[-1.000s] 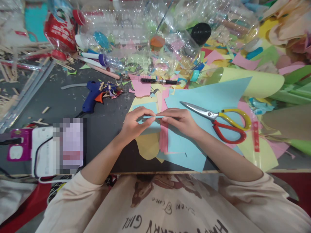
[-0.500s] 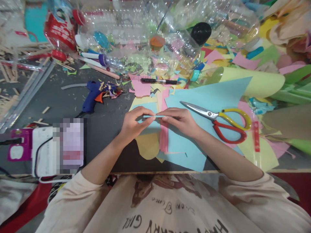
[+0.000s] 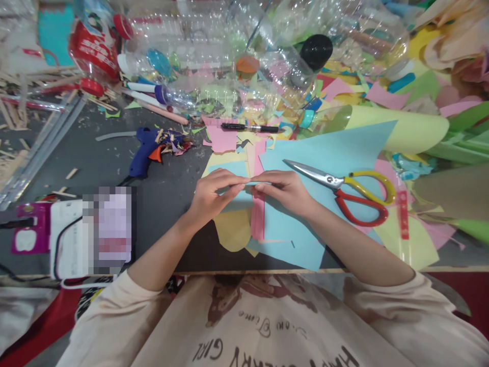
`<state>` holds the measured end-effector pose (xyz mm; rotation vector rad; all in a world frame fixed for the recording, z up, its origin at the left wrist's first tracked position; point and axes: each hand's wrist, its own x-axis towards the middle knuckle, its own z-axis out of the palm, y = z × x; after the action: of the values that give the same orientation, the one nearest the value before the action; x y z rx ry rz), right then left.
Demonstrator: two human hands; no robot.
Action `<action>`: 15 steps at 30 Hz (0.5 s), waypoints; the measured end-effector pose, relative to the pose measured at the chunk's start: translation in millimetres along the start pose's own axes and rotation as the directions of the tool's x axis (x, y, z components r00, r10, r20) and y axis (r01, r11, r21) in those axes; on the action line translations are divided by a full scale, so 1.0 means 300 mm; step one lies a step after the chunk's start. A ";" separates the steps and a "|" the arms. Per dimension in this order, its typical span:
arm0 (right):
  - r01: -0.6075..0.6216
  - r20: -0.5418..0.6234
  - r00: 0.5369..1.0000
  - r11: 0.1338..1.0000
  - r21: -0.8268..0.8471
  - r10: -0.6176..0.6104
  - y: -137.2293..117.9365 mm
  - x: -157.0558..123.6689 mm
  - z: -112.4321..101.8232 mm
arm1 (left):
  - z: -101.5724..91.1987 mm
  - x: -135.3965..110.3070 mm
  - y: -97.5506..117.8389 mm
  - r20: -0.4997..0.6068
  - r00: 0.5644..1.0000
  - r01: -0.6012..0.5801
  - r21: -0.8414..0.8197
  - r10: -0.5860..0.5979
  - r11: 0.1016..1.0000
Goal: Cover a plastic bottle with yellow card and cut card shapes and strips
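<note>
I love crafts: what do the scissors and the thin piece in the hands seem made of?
The scissors: blades probably steel, silvery, glinting; smooth red and yellow handles, evenly coloured, perhaps plastic. The thin piece: likely matt paper, its blue edge shows no shine, though fingers hide most.

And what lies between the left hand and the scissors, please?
The head view shows the right hand pinching a thin strip, above light blue paper.

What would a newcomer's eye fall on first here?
Probably the red-and-yellow-handled scissors, lying to the right of the right hand and partly on blue paper. Then the blue glue gun at left, and the clear bottles heaped across the back.
</note>
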<state>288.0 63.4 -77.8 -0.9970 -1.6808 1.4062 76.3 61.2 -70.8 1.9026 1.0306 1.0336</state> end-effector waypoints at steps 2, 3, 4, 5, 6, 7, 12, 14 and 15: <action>-0.008 0.007 1.000 1.000 -0.007 0.008 -0.001 0.001 0.000 | -0.001 0.000 0.006 0.000 0.999 0.041 0.020 -0.041 0.999; -0.014 0.008 1.000 1.000 -0.012 0.014 -0.001 0.001 0.000 | -0.001 0.000 0.010 0.001 0.998 0.070 0.028 -0.070 0.997; -0.018 0.004 1.000 1.000 -0.015 0.018 -0.001 0.002 0.000 | 0.000 0.000 0.013 -0.003 0.995 0.103 0.035 -0.102 0.994; -0.020 -0.005 1.000 1.000 -0.015 0.020 -0.001 0.003 0.001 | 0.000 -0.001 0.016 -0.013 0.991 0.136 0.040 -0.136 0.990; -0.019 -0.017 1.000 1.000 -0.010 0.019 0.000 0.003 0.002 | 0.001 -0.002 0.018 -0.024 0.986 0.166 0.043 -0.165 0.985; -0.018 -0.032 0.999 1.000 0.000 0.018 0.001 0.003 0.003 | 0.001 -0.003 0.018 -0.037 0.981 0.191 0.044 -0.189 0.981; -0.065 -0.145 0.986 0.990 0.124 0.083 0.008 0.005 0.010 | 0.005 -0.008 0.004 -0.129 0.962 0.246 0.023 -0.241 0.969; -0.081 -0.200 0.973 0.983 0.163 0.113 0.010 0.008 0.011 | 0.005 -0.007 -0.004 -0.175 0.954 0.248 0.007 -0.244 0.969; -0.080 -0.223 0.968 0.982 0.170 0.117 0.009 0.009 0.011 | 0.004 -0.005 -0.007 -0.191 0.952 0.245 0.000 -0.240 0.970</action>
<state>284.2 64.8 -80.9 -1.1194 -1.3430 1.4036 76.2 60.4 -73.7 1.6673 1.3536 1.0760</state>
